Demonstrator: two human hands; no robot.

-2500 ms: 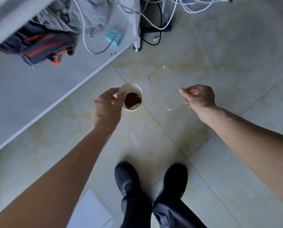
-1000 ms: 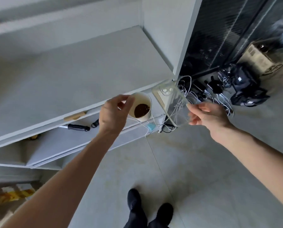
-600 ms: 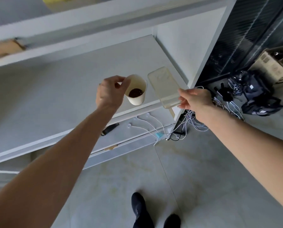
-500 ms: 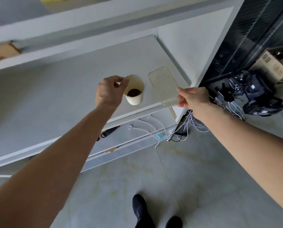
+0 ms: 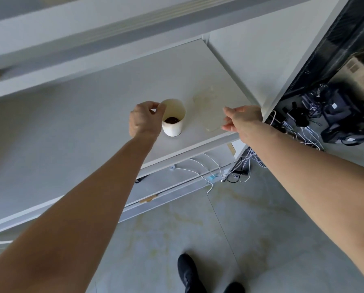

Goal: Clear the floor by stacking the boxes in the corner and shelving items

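In the centre of the frame a white paper cup (image 5: 173,118) with a dark brown residue at its bottom stands upright on the pale grey shelf board (image 5: 81,115) of a white shelving unit, close to the board's front edge. The left hand (image 5: 144,121) sits against the cup's left side, thumb and forefinger pinched on its rim, the other fingers curled. Just to the right of the cup a clear, slightly yellowed plastic phone case (image 5: 209,109) lies flat, or nearly flat, on the same board. The right hand (image 5: 242,120) holds the case's near right corner between thumb and fingertips, the fingers only slightly parted. Below the board, white charging cables (image 5: 200,170) trail over a lower shelf toward the marbled tile floor (image 5: 250,229). Black bags (image 5: 343,117) sit at the right edge, and two black shoes (image 5: 187,273) show at the bottom.
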